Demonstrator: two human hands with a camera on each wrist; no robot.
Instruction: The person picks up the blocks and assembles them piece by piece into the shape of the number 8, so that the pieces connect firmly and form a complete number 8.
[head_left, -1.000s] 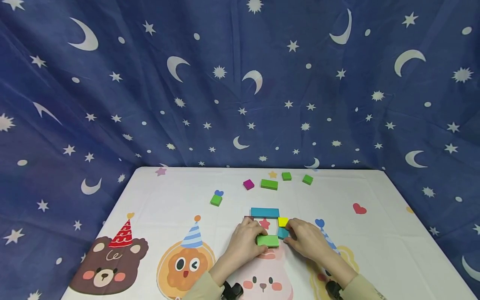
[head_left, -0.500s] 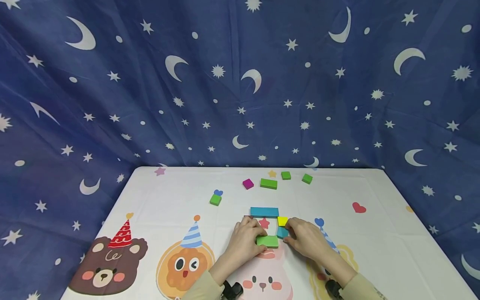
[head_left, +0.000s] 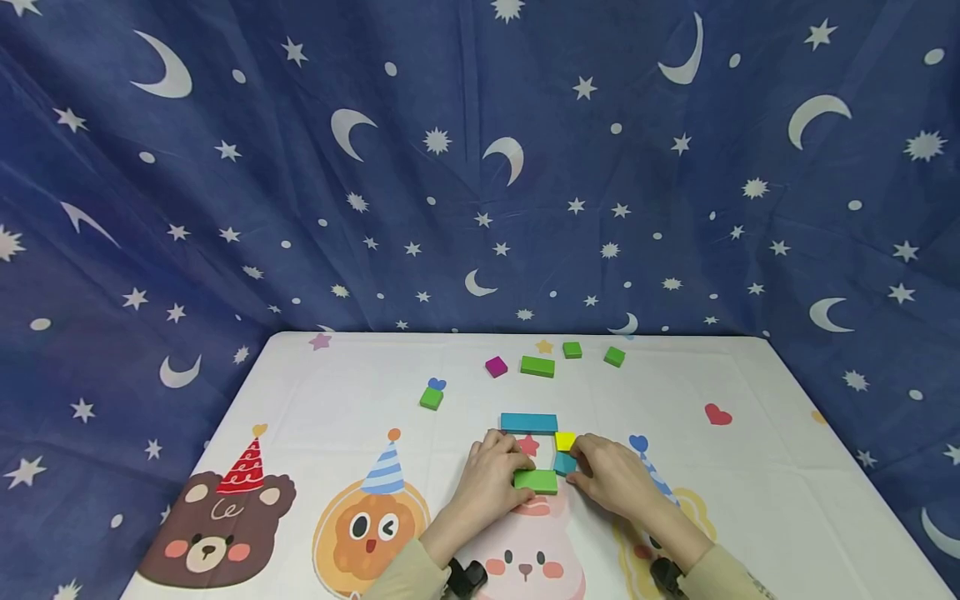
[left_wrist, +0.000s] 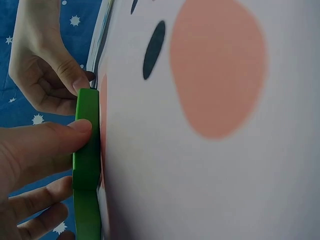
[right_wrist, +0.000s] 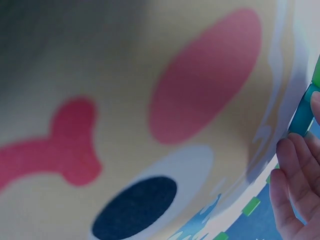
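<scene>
In the head view, several blocks lie on the table as an outline around a printed pink star. My left hand point(head_left: 491, 475) grips the near light-green block point(head_left: 536, 482) at its left side. In the left wrist view, its thumb presses on a green block point(left_wrist: 89, 107), and more green block surface continues below. My right hand point(head_left: 613, 477) pinches the teal block point(head_left: 566, 464) on the right side, just beyond the green block's end. A yellow block point(head_left: 565, 442) sits behind the teal one. A long blue block point(head_left: 528, 424) forms the far side. The left side is mostly hidden behind my left hand.
Toward the table's back lie a magenta block point(head_left: 496, 367), a longer green block point(head_left: 537, 367) and small green blocks point(head_left: 572, 350). Another green block point(head_left: 431, 398) lies farther left. The white tablecloth point(head_left: 795, 517) bears printed animal faces, and a blue curtain point(head_left: 420, 183) hangs behind it.
</scene>
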